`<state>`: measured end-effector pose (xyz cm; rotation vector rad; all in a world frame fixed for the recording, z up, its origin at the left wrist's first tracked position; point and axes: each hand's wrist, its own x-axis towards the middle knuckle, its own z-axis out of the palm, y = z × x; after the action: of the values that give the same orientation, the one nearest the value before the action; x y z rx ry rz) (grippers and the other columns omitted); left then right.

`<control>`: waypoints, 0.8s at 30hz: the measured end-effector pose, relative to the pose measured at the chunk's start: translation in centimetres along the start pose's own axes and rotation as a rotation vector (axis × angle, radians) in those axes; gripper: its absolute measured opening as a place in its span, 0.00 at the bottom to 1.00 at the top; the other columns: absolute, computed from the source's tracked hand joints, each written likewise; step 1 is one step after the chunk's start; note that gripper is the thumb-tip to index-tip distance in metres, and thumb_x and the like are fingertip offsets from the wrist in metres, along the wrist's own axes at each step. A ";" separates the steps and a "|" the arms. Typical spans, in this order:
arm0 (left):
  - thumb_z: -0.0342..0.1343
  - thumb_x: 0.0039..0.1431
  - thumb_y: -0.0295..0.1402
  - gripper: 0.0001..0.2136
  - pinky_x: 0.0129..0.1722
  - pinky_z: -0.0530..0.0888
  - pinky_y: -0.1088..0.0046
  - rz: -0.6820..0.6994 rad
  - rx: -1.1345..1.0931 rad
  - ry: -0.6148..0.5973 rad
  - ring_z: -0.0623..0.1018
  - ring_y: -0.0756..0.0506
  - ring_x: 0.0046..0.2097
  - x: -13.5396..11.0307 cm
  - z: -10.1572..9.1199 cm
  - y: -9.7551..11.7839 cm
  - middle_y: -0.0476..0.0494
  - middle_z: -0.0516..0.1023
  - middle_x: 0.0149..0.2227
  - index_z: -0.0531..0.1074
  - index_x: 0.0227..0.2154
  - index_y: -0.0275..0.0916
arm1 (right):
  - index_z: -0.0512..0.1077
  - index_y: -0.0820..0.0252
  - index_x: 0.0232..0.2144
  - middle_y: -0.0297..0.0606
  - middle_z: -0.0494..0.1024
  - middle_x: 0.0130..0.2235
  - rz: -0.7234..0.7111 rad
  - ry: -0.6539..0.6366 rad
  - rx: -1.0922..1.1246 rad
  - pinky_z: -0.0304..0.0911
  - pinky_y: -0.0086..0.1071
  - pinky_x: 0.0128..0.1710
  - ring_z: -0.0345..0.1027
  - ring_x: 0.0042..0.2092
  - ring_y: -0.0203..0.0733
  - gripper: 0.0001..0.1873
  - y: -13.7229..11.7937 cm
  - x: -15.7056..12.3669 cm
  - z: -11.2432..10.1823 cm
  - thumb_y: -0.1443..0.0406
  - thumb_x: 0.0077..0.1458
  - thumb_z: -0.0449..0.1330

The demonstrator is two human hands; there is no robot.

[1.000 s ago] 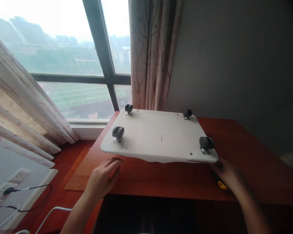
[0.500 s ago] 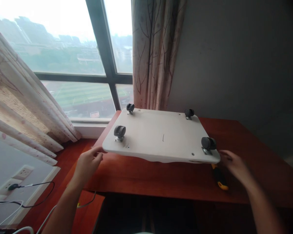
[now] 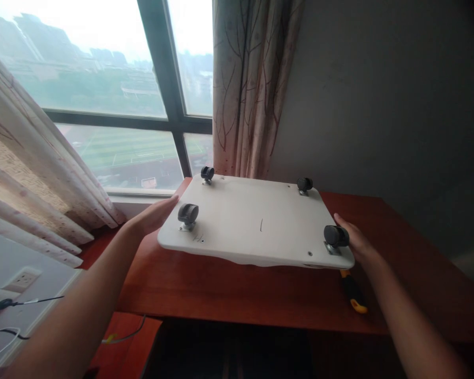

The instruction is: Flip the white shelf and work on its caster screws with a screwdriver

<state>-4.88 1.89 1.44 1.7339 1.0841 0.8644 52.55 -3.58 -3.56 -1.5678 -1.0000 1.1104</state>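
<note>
A white panel with casters lies casters-up on the red-brown table. One black caster stands near each corner: front left, front right, back left and back right. My left hand grips the panel's left edge, its fingers reaching toward the back. On the opposite edge my right hand has hold of the panel, partly hidden behind the front right caster. What the fingers do under the edges is out of sight. A black and yellow tool handle pokes out below the front right corner.
Behind the table are a window and a patterned curtain; another curtain hangs at left. A wall socket with a plug and cables is at lower left. A grey wall stands at the back right.
Both hands have moved from the panel's front corners farther back along its left and right edges, now gripping its sides. The view has shifted slightly; the panel looks nearly unmoved.
</note>
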 end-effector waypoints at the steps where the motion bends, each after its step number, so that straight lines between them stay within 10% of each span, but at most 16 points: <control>1: 0.44 0.69 0.54 0.29 0.34 0.81 0.70 -0.060 -0.084 -0.077 0.81 0.47 0.29 0.3 -0.1 0.0 0.44 0.82 0.27 0.76 0.30 0.33 | 0.75 0.59 0.34 0.44 0.82 0.30 0.012 -0.018 0.021 0.72 0.36 0.29 0.77 0.33 0.49 0.25 -0.3 0.1 0.3 0.43 0.55 0.60; 17: 0.72 0.44 0.48 0.22 0.25 0.74 0.73 -0.378 -0.296 0.039 0.77 0.48 0.26 1.8 -1.1 0.8 0.40 0.80 0.28 0.76 0.30 0.31 | 0.76 0.61 0.31 0.42 0.82 0.30 0.029 -0.300 0.047 0.70 0.32 0.26 0.78 0.35 0.49 0.17 -4.5 1.0 0.0 0.57 0.43 0.74; 24: 0.70 0.44 0.51 0.24 0.24 0.73 0.74 -0.131 -0.074 0.217 0.76 0.46 0.27 1.5 -2.3 3.1 0.41 0.79 0.25 0.77 0.30 0.32 | 0.78 0.60 0.32 0.42 0.81 0.32 -0.160 -0.113 0.031 0.73 0.35 0.35 0.77 0.37 0.49 0.22 -5.9 -0.2 -0.5 0.54 0.37 0.76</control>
<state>-5.36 3.34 5.29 1.5159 1.2765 1.0141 52.40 -2.55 2.29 -1.3873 -1.1572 1.1064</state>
